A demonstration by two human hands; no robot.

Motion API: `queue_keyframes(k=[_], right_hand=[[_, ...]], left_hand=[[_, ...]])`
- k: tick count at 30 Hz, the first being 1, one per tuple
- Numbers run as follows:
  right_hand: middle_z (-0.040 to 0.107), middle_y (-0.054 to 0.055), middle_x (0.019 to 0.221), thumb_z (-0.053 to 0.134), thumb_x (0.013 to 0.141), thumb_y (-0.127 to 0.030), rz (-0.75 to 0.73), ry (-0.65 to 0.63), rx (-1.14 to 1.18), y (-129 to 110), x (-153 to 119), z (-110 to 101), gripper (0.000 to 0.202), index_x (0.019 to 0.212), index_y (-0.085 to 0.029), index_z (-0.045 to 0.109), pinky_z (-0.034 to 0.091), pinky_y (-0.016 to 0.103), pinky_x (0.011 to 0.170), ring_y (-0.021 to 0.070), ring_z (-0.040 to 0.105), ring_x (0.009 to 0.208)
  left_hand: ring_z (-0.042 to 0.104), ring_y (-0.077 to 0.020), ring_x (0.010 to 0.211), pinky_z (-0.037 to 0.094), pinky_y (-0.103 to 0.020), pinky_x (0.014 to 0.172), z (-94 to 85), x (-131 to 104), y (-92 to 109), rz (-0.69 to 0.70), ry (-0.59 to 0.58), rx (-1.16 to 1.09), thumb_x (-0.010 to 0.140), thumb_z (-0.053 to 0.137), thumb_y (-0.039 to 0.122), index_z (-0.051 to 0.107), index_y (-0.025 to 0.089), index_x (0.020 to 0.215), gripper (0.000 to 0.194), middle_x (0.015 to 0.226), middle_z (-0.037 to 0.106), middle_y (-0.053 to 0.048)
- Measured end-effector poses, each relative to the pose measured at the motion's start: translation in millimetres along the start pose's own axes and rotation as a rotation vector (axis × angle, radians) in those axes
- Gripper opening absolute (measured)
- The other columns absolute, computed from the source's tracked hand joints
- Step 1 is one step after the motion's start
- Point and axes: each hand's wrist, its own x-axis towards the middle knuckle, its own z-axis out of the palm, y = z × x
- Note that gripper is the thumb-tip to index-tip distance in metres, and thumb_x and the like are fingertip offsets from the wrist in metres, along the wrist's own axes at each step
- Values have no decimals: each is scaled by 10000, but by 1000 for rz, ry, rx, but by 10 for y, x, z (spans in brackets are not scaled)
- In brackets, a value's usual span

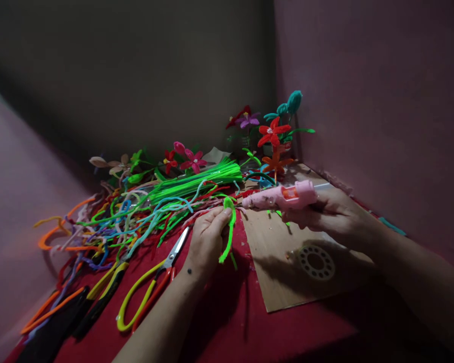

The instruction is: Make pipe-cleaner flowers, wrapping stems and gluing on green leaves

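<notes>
Between the thumb and fingers of my left hand [209, 242] is a bright green pipe cleaner piece [229, 229], with a loop at the top and a tail hanging down. My right hand [335, 214] grips a pink glue gun [280, 195] by its handle. The gun points left, and its nozzle is close to the top of the green piece; whether they touch I cannot tell. A brown board [274, 272] lies under my right hand, with a pale ring of dark holes [317, 262] on it.
Scissors with yellow and red handles [151, 287] and yellow-black pliers [102, 297] lie left of my left arm. Behind them spreads a tangle of coloured pipe cleaners [136, 222] and a green bundle [200, 180]. Pipe cleaner flowers [274, 132] stand at the back, near the walls.
</notes>
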Motion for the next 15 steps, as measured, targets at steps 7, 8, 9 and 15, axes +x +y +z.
queue_keyframes(k=[7,8,9,15], right_hand=[[573,62,1272,468,905,-228,-13,-50,68,8,2,-5,343,1230,-234,579,372,380,1050,225,482,1221],[573,65,1272,468,905,-230,-15,-46,64,11,1,-5,341,1227,-230,582,369,379,1052,225,482,1221],[571,68,1275,474,903,-236,-17,-41,59,15,-1,-5,341,1225,-228,584,367,384,1053,231,479,1224],[576,45,1269,497,898,-296,-5,45,67,22,-20,0,317,1193,-264,607,384,382,1040,233,485,1217]], left_hand=[[331,-65,305,228,-210,338,-11,14,-13,12,-3,17,748,541,351,384,196,525,314,380,367,69],[333,-65,306,230,-210,339,-11,16,-15,16,-3,17,750,539,348,383,196,524,314,380,367,68],[334,-65,306,230,-210,340,-11,16,-16,19,-4,18,751,537,346,380,196,522,316,379,365,68],[330,-62,303,217,-210,337,-7,8,-14,6,-26,13,759,529,343,380,194,530,311,383,372,67]])
